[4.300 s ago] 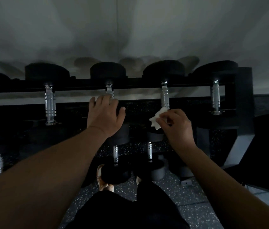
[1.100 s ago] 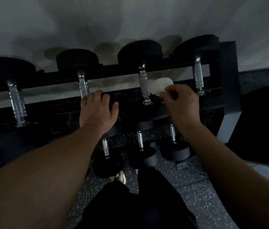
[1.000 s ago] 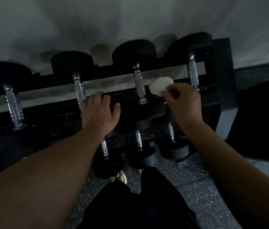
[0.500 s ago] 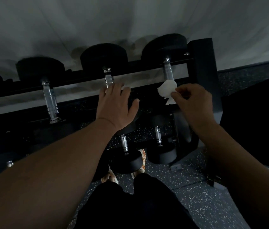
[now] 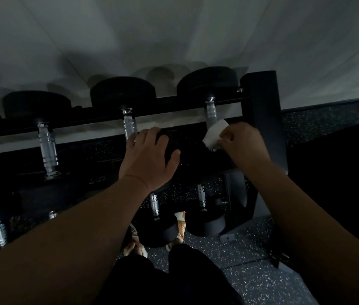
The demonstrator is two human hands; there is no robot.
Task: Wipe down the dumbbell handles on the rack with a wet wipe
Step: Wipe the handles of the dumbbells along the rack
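A black rack [image 5: 260, 111] carries black dumbbells with chrome handles on its top tier. My right hand [image 5: 242, 146] pinches a white wet wipe [image 5: 213, 134] against the lower part of the rightmost top handle [image 5: 211, 112]. My left hand [image 5: 150, 159] rests with fingers spread on the near head of the neighbouring dumbbell, just below its handle [image 5: 129, 125]. A third top handle [image 5: 47, 148] stands further left, untouched.
On the lower tier sit smaller dumbbells with short chrome handles [image 5: 154, 204] [image 5: 201, 197]. The rack's right upright stands right beside my right hand. Speckled rubber floor [image 5: 251, 280] lies below, a pale wall behind. My legs and shoes [image 5: 179, 225] are under the rack's front.
I shifted right along the rack. The wipe went from the second-from-right top handle to the rightmost one and now presses on it. My left hand moved one dumbbell to the right.
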